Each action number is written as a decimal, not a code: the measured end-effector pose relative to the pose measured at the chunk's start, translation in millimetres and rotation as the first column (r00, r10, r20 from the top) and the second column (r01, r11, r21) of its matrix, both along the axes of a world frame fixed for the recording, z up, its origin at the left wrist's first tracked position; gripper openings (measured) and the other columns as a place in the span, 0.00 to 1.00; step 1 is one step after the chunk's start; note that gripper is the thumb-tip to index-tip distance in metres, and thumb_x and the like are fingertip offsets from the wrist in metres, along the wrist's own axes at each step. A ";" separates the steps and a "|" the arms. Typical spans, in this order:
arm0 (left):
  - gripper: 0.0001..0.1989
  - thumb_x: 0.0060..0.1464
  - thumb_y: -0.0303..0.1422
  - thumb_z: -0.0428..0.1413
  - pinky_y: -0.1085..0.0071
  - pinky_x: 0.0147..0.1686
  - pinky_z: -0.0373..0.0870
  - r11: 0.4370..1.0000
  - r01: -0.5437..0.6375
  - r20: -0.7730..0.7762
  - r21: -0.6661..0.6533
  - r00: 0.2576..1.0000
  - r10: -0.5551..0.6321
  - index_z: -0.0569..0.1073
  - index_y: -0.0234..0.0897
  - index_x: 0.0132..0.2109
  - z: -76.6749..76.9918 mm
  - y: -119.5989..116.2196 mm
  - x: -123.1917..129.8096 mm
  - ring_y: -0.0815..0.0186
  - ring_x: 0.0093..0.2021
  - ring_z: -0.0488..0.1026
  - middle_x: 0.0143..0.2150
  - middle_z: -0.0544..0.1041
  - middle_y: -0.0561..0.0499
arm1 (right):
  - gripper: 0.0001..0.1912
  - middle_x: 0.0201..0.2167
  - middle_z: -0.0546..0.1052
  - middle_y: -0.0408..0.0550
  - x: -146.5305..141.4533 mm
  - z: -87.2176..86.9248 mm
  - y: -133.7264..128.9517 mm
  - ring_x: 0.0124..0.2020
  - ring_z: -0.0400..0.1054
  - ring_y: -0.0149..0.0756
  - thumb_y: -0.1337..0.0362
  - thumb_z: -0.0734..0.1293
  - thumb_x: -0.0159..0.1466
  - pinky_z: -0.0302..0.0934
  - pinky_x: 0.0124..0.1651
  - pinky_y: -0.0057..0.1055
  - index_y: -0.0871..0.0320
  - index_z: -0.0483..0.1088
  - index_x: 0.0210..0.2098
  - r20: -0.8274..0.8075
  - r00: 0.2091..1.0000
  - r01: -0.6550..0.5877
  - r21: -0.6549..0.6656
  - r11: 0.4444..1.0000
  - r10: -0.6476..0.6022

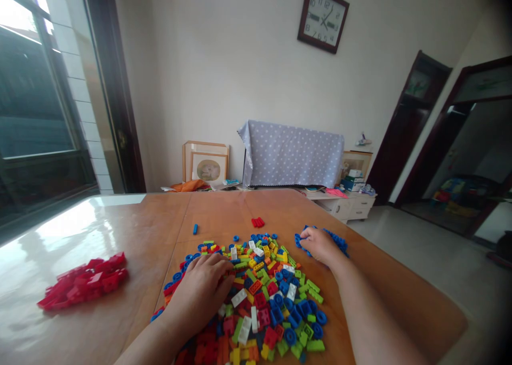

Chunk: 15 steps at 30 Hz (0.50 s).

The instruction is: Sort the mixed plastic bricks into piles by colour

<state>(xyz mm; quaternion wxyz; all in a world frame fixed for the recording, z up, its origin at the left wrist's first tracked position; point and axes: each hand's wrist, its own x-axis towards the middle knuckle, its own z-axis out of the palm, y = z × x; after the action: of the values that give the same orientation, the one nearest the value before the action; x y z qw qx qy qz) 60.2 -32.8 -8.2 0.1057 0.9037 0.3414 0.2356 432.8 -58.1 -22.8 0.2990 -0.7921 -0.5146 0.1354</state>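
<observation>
Pale wall (192, 61) fills most of the bkgd; brown tabletop (224, 210) runs across the fg, w/ glare on its L side; dark door (412, 120) stands at the R, past the table's far edge; polka-dot cloth (294, 152), grey-blue w/ white dots, drapes over sth wide by the wall; white cabinet (360, 208) sits below its R end, w/ drawers; framed picture (208, 168) leans on the wall, L of the cloth; dark-framed clock (324, 18) hangs above, tilted in view.

Mixed pile (255, 286) of toy bricks spreads over the near middle of the table: red, blue, green, yellow, orange & white, w/ some round blue pcs; red heap (86, 282) lies well apart to the L, all one colour; blue heap (338, 242) lies near the table's R edge, just beyond the mixed pile & partly hidden by a hand.

L hand (208, 282) rests palm-down on the L side of the mixed pile, fingers bent; can't tell if it grips a brick; R hand (318, 243) is at the blue heap, fingers curled in narrow, tips partly hidden; can't tell if any pc is held.

Smallest: red bricks (258, 222), a tight little group beyond the mixed pile; single blue brick (195, 229), off to their L; blue ring (236, 238), betw. the two, nearer the pile.
</observation>
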 end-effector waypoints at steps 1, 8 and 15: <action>0.12 0.65 0.37 0.49 0.63 0.50 0.65 1.000 0.000 0.001 0.000 1.000 0.000 0.77 0.45 0.43 -0.3 0.1 -0.1 0.59 0.46 0.71 0.43 0.76 0.49 | 0.05 0.26 0.76 0.42 0.3 -2.7 1.7 0.27 0.66 0.30 0.64 0.67 0.57 0.50 0.27 0.24 0.55 0.72 0.35 0.038 0.999 0.002 0.002 1.000 -0.002; 0.12 0.65 0.37 0.48 0.62 0.50 0.65 1.000 -0.009 0.002 0.000 1.000 0.009 0.77 0.44 0.43 0.5 -1.0 -1.1 0.58 0.47 0.71 0.43 0.76 0.47 | 0.04 0.20 0.73 0.40 13.1 -7.1 1.6 0.23 0.64 0.30 0.70 0.69 0.51 0.46 0.27 0.25 0.55 0.71 0.26 0.183 0.982 0.055 -0.077 0.996 -0.040; 0.11 0.65 0.35 0.48 0.62 0.49 0.65 1.000 0.009 0.000 0.009 1.000 -0.009 0.76 0.44 0.42 0.1 -0.8 -1.2 0.59 0.45 0.71 0.43 0.76 0.49 | 0.04 0.22 0.75 0.42 13.0 -2.5 -2.1 0.21 0.65 0.31 0.66 0.63 0.60 0.48 0.25 0.26 0.54 0.70 0.31 0.171 0.979 0.124 -0.066 0.990 -0.111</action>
<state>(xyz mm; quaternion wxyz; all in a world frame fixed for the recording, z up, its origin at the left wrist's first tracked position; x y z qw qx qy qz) 59.0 -33.6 -8.1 0.1027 0.9057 0.3363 0.2369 445.8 -60.2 -25.3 0.2317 -0.8406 -0.4845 0.0702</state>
